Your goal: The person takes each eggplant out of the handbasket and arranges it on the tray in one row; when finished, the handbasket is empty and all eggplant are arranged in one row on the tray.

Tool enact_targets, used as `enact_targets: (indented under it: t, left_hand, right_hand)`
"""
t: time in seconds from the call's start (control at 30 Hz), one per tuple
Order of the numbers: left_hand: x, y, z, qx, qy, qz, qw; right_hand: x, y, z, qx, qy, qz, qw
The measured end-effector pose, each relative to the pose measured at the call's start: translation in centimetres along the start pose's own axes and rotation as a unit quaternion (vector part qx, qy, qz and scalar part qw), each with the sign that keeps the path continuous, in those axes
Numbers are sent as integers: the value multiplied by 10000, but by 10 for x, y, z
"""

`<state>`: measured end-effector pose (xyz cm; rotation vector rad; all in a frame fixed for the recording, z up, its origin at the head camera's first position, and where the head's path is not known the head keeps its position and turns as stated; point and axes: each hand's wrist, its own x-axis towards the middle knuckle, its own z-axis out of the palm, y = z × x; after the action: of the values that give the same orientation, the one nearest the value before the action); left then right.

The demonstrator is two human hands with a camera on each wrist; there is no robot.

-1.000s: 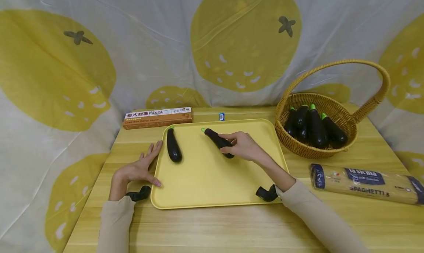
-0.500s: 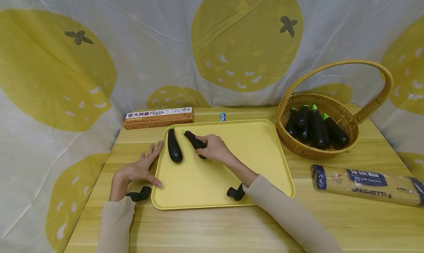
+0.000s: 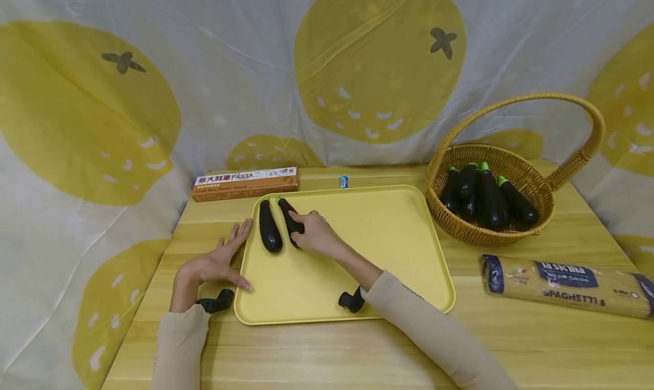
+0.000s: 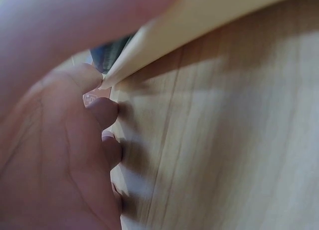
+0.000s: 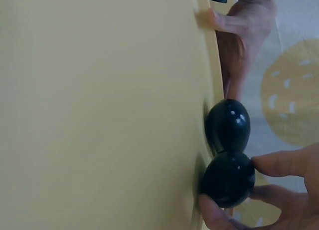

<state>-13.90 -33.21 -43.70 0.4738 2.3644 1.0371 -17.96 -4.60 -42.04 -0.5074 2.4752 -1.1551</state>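
My right hand (image 3: 315, 232) pinches a dark eggplant (image 3: 289, 217) with a green stem end, low over the left part of the yellow tray (image 3: 357, 265). Thumb and fingers sit on either side of its rounded end in the right wrist view. Just left of it another eggplant (image 3: 270, 228) lies along the tray's left rim. My left hand (image 3: 212, 265) is spread at the tray's left edge, its thumb on the rim and the other fingers reaching to the rim's upper left. In the left wrist view its fingertips (image 4: 105, 113) are down by the wooden table.
A wicker basket (image 3: 490, 237) with several eggplants stands at the back right, its tall handle arching up. A spaghetti pack (image 3: 567, 285) lies in front of it. Behind the tray are a pasta box (image 3: 245, 184) and a small blue packet (image 3: 343, 181). A patterned cloth hangs behind.
My right hand has carried its eggplant leftward across the tray, from near the middle to beside the other eggplant. The left hand has stayed at the tray's edge.
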Motion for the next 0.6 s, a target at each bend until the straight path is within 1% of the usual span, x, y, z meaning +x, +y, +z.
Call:
enact_targets:
  t: [0.1,0.27,0.43,0.6]
  left_hand:
    - [0,0,1,-6,13,14,10000]
    - [1,-1,0,-27,-4,16,10000]
    - [1,-1,1,-46,-5,12,10000]
    - [1,0,1,-26,-9,26,10000]
  right_hand:
    - [0,-1,0,72,-86,-19,9999]
    - [1,-1,1,150,-120,-92,9998]
    - [1,-2,4,225,-48,-111,9997]
    - [0,-4,10,185,11,-72,9998]
